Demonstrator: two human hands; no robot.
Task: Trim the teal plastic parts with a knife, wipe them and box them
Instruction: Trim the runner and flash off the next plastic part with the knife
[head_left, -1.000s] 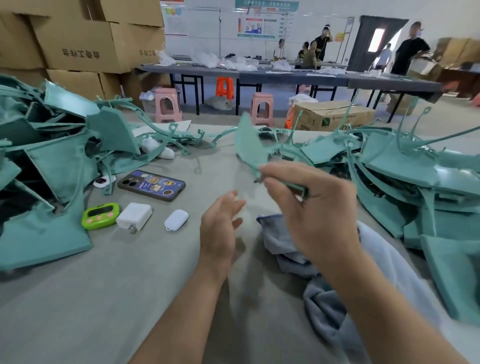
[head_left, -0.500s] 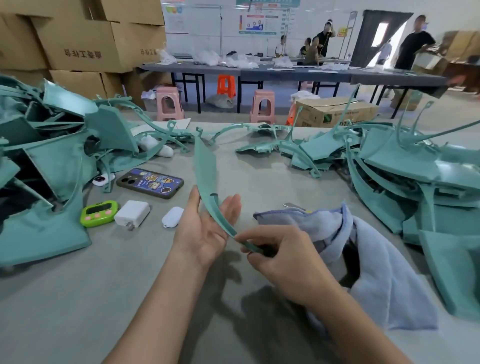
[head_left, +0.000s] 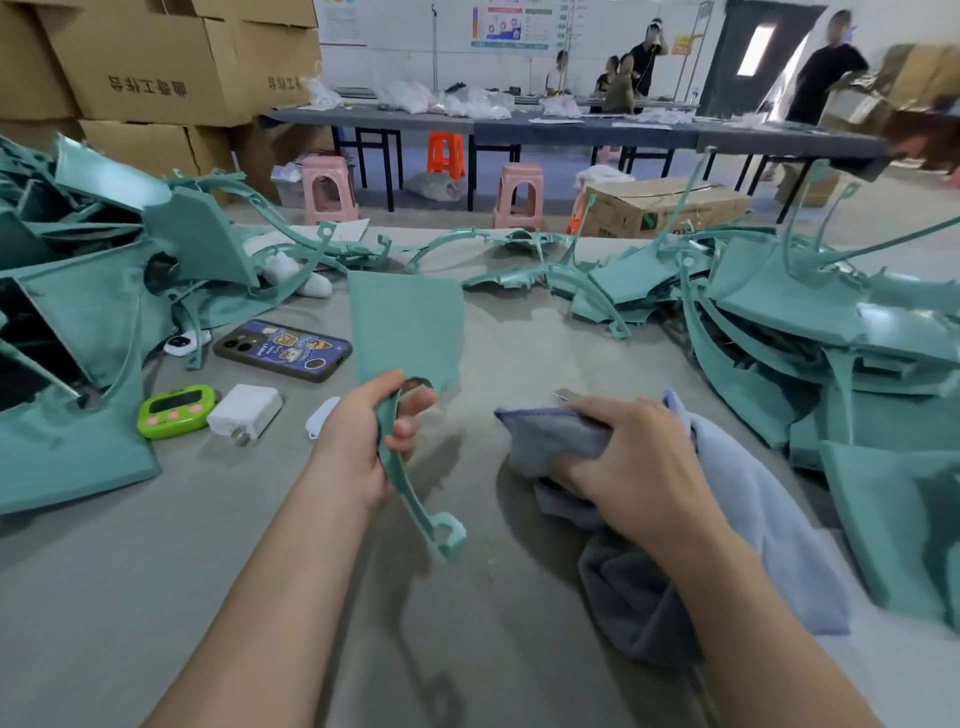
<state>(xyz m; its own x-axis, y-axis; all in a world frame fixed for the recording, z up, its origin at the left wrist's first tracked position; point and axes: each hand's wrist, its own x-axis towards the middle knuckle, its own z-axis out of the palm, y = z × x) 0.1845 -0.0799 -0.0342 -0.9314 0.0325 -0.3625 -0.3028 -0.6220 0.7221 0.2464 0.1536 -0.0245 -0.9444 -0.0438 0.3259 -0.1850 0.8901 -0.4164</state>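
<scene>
The left hand holds a teal part above the table. Its fingers are curled tight round the narrow neck where the flat panel meets the thin curved arm. The part's long axis runs away from the person: panel up and far, hooked end low and near, swinging slightly right.

The right hand is on the table to the right of the part, close by but not touching it. Its fingers are bunched round a fold of the blue-grey cloth. The wipe looks like the step in hand, and it turns on that gap. The cloth has to go left and up to reach the panel face, and the right hand is the one placed to carry it.

A sliver of grey metal shows just beyond the cloth (possibly the knife, but I cannot tell).

More teal parts are heaped at the left and the right.

The stacked cardboard boxes carry dark printed characters that I cannot make out. The phone has cartoon pictures on its case. A carton past the table bears a green mark, and its lettering is too small to read, as are the wall posters.
</scene>
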